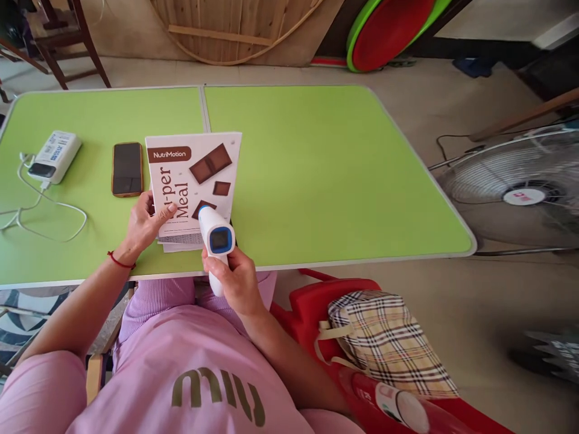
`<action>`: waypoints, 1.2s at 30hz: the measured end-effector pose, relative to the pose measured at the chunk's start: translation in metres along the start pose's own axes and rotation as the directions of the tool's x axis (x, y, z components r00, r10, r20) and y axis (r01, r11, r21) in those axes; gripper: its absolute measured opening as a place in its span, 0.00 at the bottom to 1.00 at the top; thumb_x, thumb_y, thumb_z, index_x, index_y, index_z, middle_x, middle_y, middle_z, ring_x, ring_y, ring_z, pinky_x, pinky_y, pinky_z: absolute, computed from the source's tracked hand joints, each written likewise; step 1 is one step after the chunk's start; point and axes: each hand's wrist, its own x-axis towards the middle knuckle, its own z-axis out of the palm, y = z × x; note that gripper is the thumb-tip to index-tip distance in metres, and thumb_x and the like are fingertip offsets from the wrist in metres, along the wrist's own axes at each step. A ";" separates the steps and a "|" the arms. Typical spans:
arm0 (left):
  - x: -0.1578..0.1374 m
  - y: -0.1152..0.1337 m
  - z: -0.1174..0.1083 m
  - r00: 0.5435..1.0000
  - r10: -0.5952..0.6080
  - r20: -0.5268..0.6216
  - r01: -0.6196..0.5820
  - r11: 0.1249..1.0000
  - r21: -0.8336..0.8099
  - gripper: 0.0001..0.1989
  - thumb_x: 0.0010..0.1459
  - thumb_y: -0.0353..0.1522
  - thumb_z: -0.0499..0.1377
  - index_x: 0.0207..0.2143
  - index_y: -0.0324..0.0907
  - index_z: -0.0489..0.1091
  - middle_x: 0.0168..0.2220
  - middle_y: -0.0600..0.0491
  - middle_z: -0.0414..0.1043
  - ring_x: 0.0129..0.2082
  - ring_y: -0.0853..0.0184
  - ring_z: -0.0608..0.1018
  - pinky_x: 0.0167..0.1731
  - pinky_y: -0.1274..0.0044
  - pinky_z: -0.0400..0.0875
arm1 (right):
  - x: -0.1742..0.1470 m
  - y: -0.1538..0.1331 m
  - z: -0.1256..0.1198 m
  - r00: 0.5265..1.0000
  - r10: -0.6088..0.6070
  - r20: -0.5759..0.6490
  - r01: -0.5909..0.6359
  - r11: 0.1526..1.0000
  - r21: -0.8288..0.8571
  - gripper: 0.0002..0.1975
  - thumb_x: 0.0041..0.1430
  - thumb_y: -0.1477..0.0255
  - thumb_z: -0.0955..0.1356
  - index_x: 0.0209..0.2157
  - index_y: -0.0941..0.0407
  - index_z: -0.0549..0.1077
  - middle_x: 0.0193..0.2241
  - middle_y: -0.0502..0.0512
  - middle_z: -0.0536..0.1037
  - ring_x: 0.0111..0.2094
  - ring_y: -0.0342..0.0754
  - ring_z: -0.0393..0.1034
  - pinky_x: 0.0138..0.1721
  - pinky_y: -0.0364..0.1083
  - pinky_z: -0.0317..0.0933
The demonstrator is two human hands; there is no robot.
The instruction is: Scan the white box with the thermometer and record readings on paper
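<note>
My left hand (147,220) grips the left edge of a white box (174,181) printed "NutriMotion" and "Meal", with pictures of chocolate pieces. The thumb lies across its front, and the box is held upright over the table's near edge. Around the handle of a white and blue infrared thermometer (217,235) the fingers of my right hand (237,277) are wrapped. Its small dark screen faces me, and its front end is close to the box's lower right part. Whether the two touch, I cannot tell.
On the green table (316,175) lie a phone (127,169) and a white power adapter (55,155) with a looped cable (84,220). A red chair (303,301) holds a plaid bag (389,337). A fan (520,187) stands beyond the table's right end.
</note>
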 end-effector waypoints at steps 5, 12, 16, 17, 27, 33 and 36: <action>0.000 0.002 0.001 1.000 0.005 0.001 -0.005 1.000 0.020 0.35 0.49 0.59 0.68 0.43 0.37 0.73 0.41 0.42 0.79 0.38 0.53 0.81 0.33 0.68 0.77 | 0.005 0.004 0.002 0.999 0.022 -0.026 -0.022 1.000 0.014 0.14 0.51 0.58 0.70 0.28 0.54 0.71 0.22 0.47 0.69 0.24 0.43 0.61 0.26 0.44 0.59; -0.003 0.006 0.001 0.999 -0.030 -0.011 0.031 0.995 0.099 0.33 0.50 0.59 0.67 0.42 0.39 0.73 0.38 0.45 0.79 0.36 0.57 0.79 0.31 0.71 0.72 | 0.007 0.016 0.004 0.995 0.092 0.034 -0.097 0.971 0.221 0.13 0.51 0.59 0.73 0.30 0.55 0.75 0.24 0.49 0.73 0.26 0.43 0.64 0.29 0.44 0.60; -0.003 0.007 0.001 0.999 -0.042 -0.008 0.042 0.996 0.084 0.32 0.49 0.58 0.67 0.41 0.40 0.73 0.37 0.46 0.79 0.35 0.58 0.78 0.31 0.71 0.70 | 0.007 0.018 0.007 0.989 0.123 0.084 -0.143 0.942 0.304 0.14 0.52 0.58 0.73 0.30 0.54 0.75 0.24 0.48 0.73 0.26 0.43 0.64 0.30 0.45 0.61; -0.002 0.007 0.001 0.999 -0.041 -0.005 0.042 0.996 0.078 0.32 0.49 0.58 0.67 0.41 0.40 0.73 0.37 0.46 0.79 0.35 0.58 0.78 0.32 0.71 0.70 | 0.008 0.019 0.008 0.988 0.126 0.087 -0.147 0.939 0.310 0.14 0.52 0.58 0.74 0.29 0.54 0.75 0.24 0.48 0.73 0.26 0.43 0.64 0.31 0.45 0.61; -0.002 0.010 0.001 0.997 -0.075 0.017 0.074 0.995 0.070 0.35 0.47 0.60 0.67 0.41 0.40 0.73 0.38 0.46 0.78 0.34 0.58 0.77 0.31 0.71 0.69 | 0.009 0.025 0.005 0.989 0.131 0.074 -0.147 0.951 0.271 0.15 0.51 0.57 0.74 0.28 0.54 0.74 0.24 0.47 0.73 0.26 0.43 0.63 0.30 0.46 0.59; -0.003 0.011 0.001 0.996 -0.080 0.023 0.079 0.996 0.051 0.35 0.46 0.60 0.68 0.42 0.40 0.73 0.38 0.46 0.79 0.34 0.59 0.78 0.31 0.72 0.70 | 0.009 0.029 0.004 0.989 0.130 0.070 -0.144 0.954 0.262 0.15 0.51 0.57 0.74 0.28 0.54 0.74 0.24 0.48 0.73 0.26 0.44 0.64 0.30 0.46 0.59; -0.003 0.011 0.001 0.997 -0.071 0.023 0.070 0.996 0.058 0.34 0.47 0.60 0.68 0.42 0.40 0.74 0.39 0.46 0.79 0.34 0.59 0.79 0.31 0.72 0.70 | 0.009 0.028 0.005 0.988 0.136 0.067 -0.149 0.954 0.260 0.16 0.51 0.56 0.74 0.28 0.54 0.73 0.23 0.48 0.73 0.26 0.44 0.64 0.29 0.46 0.59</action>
